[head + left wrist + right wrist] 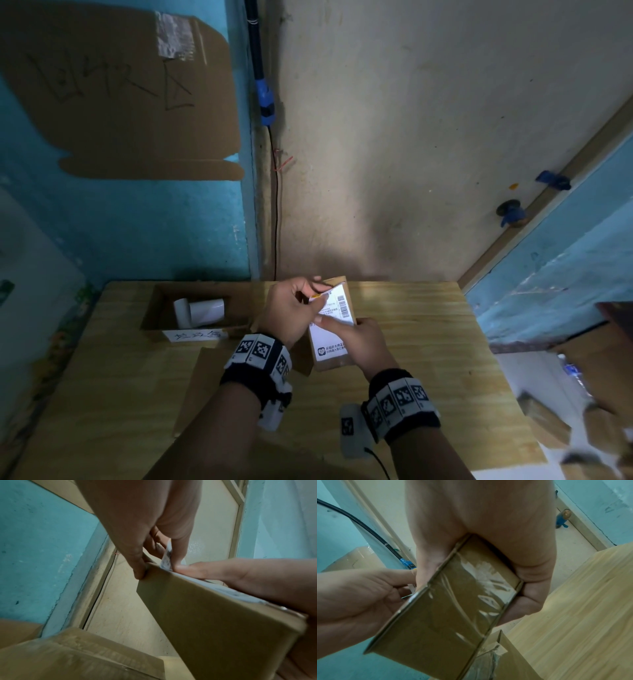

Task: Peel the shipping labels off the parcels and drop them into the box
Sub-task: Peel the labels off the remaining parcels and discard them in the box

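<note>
From the head view, a parcel (330, 329) is held above the desk (428, 342) by the right hand (363, 341), its label (334, 310) pinched at a lifted corner by the left hand (291, 310), with the open box (154, 308) well left of the parcel. In the left wrist view, the label's raised edge (167, 557) is nipped between thumb and fingers at the parcel's top. In the right wrist view, the parcel's taped end (453, 601) is clasped by curled fingers (530, 588).
</note>
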